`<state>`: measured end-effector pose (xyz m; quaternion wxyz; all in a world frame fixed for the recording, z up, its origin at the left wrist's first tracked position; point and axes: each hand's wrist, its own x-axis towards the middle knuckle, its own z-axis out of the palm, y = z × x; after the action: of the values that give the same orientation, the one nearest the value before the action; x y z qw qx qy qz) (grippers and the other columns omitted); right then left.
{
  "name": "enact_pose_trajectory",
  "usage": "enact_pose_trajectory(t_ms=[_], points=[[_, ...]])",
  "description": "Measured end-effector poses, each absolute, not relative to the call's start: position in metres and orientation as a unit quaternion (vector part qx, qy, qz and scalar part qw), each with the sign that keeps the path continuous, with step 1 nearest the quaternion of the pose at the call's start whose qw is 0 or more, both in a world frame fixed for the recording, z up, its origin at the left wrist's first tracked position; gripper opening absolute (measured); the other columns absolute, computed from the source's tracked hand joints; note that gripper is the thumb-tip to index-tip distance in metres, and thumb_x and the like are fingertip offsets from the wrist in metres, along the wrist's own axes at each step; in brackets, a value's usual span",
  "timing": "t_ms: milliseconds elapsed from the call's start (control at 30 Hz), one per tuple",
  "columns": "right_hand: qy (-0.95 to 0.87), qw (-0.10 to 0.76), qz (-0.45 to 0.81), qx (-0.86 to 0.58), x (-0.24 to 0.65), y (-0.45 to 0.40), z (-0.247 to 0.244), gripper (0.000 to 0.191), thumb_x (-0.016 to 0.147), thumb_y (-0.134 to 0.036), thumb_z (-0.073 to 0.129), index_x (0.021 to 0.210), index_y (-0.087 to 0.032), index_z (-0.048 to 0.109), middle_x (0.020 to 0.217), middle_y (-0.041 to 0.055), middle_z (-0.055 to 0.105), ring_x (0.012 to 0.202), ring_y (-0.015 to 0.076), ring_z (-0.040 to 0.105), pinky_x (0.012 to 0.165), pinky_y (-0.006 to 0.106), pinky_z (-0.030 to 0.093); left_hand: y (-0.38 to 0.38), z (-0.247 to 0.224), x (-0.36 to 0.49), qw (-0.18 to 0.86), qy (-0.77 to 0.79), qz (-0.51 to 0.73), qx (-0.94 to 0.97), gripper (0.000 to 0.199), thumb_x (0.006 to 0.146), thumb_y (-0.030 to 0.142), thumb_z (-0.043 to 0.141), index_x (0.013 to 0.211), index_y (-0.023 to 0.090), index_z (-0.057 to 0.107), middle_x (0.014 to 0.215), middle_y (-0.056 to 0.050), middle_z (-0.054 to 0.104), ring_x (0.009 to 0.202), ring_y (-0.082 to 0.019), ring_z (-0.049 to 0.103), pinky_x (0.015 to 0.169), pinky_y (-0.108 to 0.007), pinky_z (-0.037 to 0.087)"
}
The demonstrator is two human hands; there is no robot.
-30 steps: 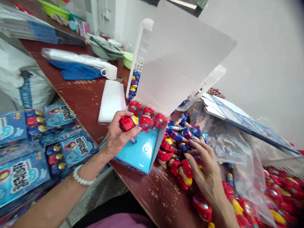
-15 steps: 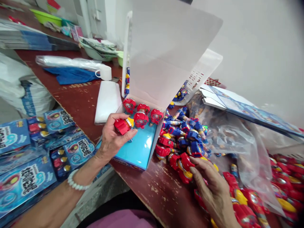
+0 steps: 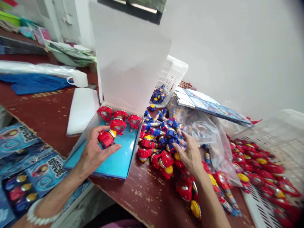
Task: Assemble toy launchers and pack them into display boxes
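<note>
My left hand (image 3: 96,152) grips a red plastic toy (image 3: 106,139) with a yellow part, holding it over an open box (image 3: 131,153) with a light-blue inside. Several red round toys (image 3: 118,126) stand at the back of that box, under its raised white lid (image 3: 133,60). To the right, my right hand (image 3: 190,152) is at a heap of blue toys (image 3: 171,133), thumb and fingers apart beside a blue piece. Whether it touches that piece is hard to see. More red toys (image 3: 166,160) lie in front of the heap, partly behind my right forearm.
A white basket (image 3: 251,202) of red toys stands at right, another basket (image 3: 178,69) with blue toys behind the lid. Flat printed cartons (image 3: 209,106) lie on plastic bags (image 3: 201,126). At left are a white mug (image 3: 80,79), a white stack (image 3: 82,110) and packed blue boxes (image 3: 45,172).
My right hand has moved from the red toys up and away to the blue heap. My left hand keeps its red toy over the box. The view has swung right.
</note>
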<state>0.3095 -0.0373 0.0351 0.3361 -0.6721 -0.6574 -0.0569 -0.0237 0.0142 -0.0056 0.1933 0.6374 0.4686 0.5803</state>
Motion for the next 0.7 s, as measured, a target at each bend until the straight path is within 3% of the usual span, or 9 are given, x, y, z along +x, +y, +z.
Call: enact_pose_trajectory(t_ms=[100,167,267,367,467,567,700], points=[[-0.666,0.306,0.014,-0.681,0.314,-0.006,0.035,0.059,0.079,-0.041,0.061,0.131,-0.017,0.047,0.128,0.0161,0.054,0.119,0.0325,0.048,0.099,0.053,0.037,-0.011,0.019,-0.006,0.019,0.462,0.58,0.671,0.068,0.069,0.036,0.074,0.13,0.032,0.043,0.127,-0.01,0.042,0.12,-0.038,0.038,0.102,-0.057,0.034],[-0.662,0.286,0.077,-0.688,0.316,0.011,0.037,0.059,0.076,-0.041,0.066,0.129,-0.02,0.05,0.124,0.0135,0.058,0.115,0.0317,0.052,0.096,0.051,0.039,-0.029,0.03,0.022,-0.01,0.4,0.571,0.717,0.057,0.074,0.029,0.068,0.126,0.031,0.044,0.12,-0.01,0.047,0.111,-0.034,0.045,0.094,-0.055,0.039],[-0.659,0.269,0.126,-0.691,0.318,0.027,0.045,0.05,0.071,-0.038,0.071,0.117,-0.02,0.059,0.105,0.0106,0.066,0.098,0.0295,0.06,0.087,0.046,0.045,-0.044,0.037,0.082,0.083,0.371,0.461,0.802,0.035,0.077,0.028,0.064,0.109,0.021,0.051,0.108,-0.01,0.055,0.102,-0.03,0.051,0.089,-0.05,0.043],[-0.654,0.293,0.13,-0.685,0.324,0.028,0.057,0.041,0.072,-0.037,0.07,0.109,-0.02,0.063,0.092,0.0067,0.068,0.088,0.0254,0.062,0.081,0.041,0.047,-0.037,0.038,0.14,0.161,0.448,0.308,0.824,0.037,0.076,0.036,0.063,0.105,0.014,0.055,0.106,-0.015,0.059,0.1,-0.033,0.052,0.089,-0.05,0.042],[-0.62,0.367,0.11,-0.685,0.336,0.018,0.066,0.048,0.075,-0.045,0.066,0.114,-0.018,0.056,0.096,0.0071,0.065,0.087,0.0228,0.061,0.08,0.039,0.049,-0.022,0.036,0.176,0.183,0.467,0.256,0.827,0.055,0.076,0.041,0.063,0.119,0.009,0.052,0.115,-0.02,0.058,0.108,-0.038,0.05,0.095,-0.054,0.036],[-0.568,0.453,0.08,-0.683,0.353,0.002,0.072,0.059,0.081,-0.051,0.058,0.125,-0.016,0.043,0.107,0.0104,0.06,0.094,0.0213,0.06,0.082,0.038,0.051,-0.01,0.033,0.192,0.2,0.462,0.244,0.829,0.063,0.082,0.051,0.052,0.132,0.012,0.045,0.114,-0.021,0.062,0.113,-0.042,0.049,0.099,-0.062,0.027],[-0.487,0.582,0.14,-0.636,0.372,-0.019,0.079,0.062,0.081,-0.049,0.058,0.135,-0.026,0.037,0.123,0.0079,0.051,0.1,0.0205,0.058,0.077,0.037,0.055,0.0,0.027,0.202,0.245,0.466,0.223,0.821,0.065,0.084,0.061,0.041,0.128,0.014,0.048,0.1,-0.02,0.068,0.104,-0.042,0.057,0.096,-0.065,0.027]])
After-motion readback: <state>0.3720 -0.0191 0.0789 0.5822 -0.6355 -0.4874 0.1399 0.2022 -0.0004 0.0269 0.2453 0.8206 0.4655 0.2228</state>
